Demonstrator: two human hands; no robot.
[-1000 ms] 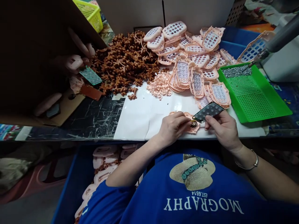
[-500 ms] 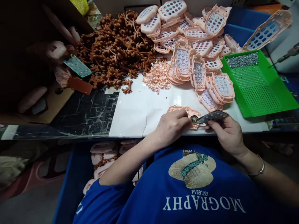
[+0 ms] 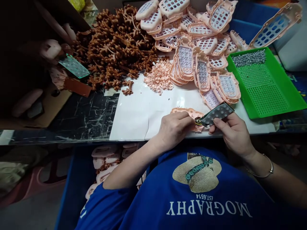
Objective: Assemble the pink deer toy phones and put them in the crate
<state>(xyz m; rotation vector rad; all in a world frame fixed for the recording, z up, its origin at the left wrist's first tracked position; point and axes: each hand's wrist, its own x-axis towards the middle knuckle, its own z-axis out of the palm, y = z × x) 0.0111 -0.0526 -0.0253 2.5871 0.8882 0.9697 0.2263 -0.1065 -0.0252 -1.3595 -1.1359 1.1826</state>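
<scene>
Between the thumb and fingers of my right hand (image 3: pixel 236 132) is a circuit board (image 3: pixel 219 114) with pale round dots, held tilted above the table edge. Wires run from its left end to a small round metallic part (image 3: pixel 198 120), which looks like a speaker. My left hand (image 3: pixel 176 126) is closed beside that round part; its fingertips are partly hidden, so I cannot make out what they pinch. Under both hands lies a pink plastic shell half (image 3: pixel 185 111), inside facing up, partly covered by my left hand.
Pink shells with button holes (image 3: pixel 175 8) are heaped at the back. Brown plastic pieces (image 3: pixel 115 44) pile up at the left, near small pink parts (image 3: pixel 159 76). A green tray (image 3: pixel 263 95) with screws (image 3: pixel 249 58) stands right. A blue bin (image 3: pixel 74 179) of pink pieces sits below the table.
My right hand has turned the circuit board so more of its dotted face shows, and its far end is raised. My left hand stays near the round part. The view has shifted slightly.
</scene>
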